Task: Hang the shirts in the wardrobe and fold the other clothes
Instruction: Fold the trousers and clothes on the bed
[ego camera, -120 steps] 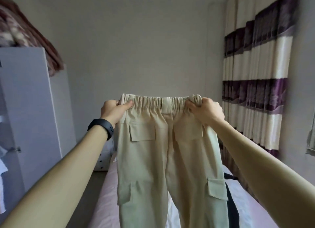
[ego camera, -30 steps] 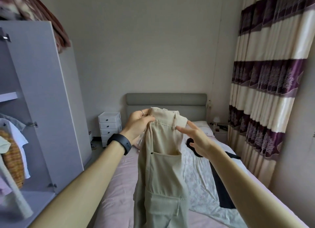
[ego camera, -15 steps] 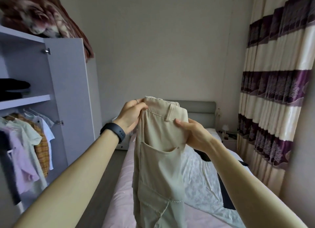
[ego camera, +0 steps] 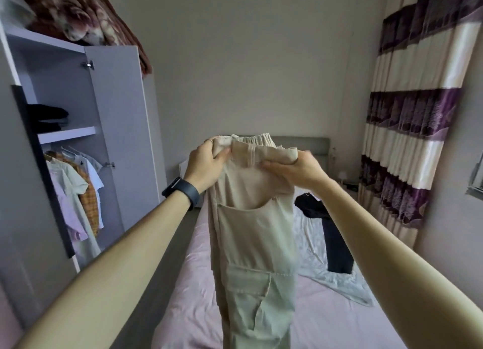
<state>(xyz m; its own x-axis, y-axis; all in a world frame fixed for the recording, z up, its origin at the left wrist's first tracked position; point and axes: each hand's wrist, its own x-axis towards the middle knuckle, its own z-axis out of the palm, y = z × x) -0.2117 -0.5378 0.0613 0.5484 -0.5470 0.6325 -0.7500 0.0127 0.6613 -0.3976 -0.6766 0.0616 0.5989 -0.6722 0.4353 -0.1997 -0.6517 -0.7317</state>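
Beige cargo trousers (ego camera: 254,233) with a gathered elastic waistband (ego camera: 257,139) hang in the air above the near end of the bed. They are folded lengthwise, one leg lying on the other, and the legs drop out of the bottom of the view. A slanted hip pocket and a flapped cargo pocket (ego camera: 248,280) face the camera.

Both bare arms are stretched forward. The left hand (ego camera: 205,165), with a black wristband (ego camera: 183,190) and a ring on one finger, grips the left end of the waistband, its fingers (ego camera: 220,156) curled round the bunched cloth. The right hand (ego camera: 300,169) holds the right end, its fingers (ego camera: 273,164) closed on the folded edge of the fabric.

Below the trousers lies the bed with a pale pink sheet (ego camera: 193,283) and a grey padded headboard (ego camera: 313,143) against the far wall. On its right half a black garment (ego camera: 337,244) lies stretched out on a pale patterned cloth (ego camera: 311,241).

At the left stands the white wardrobe (ego camera: 117,129) with its door swung open. Short-sleeved shirts (ego camera: 75,192) in pale green, pink, orange check and white hang side by side on the rail. On the shelf (ego camera: 68,134) above them sits a stack of folded dark clothes (ego camera: 48,117). A red-brown flowered blanket (ego camera: 86,17) is heaped on top of the wardrobe, with one edge hanging down behind the door.

Along the right wall hang curtains (ego camera: 413,145) in broad cream and purple bands.
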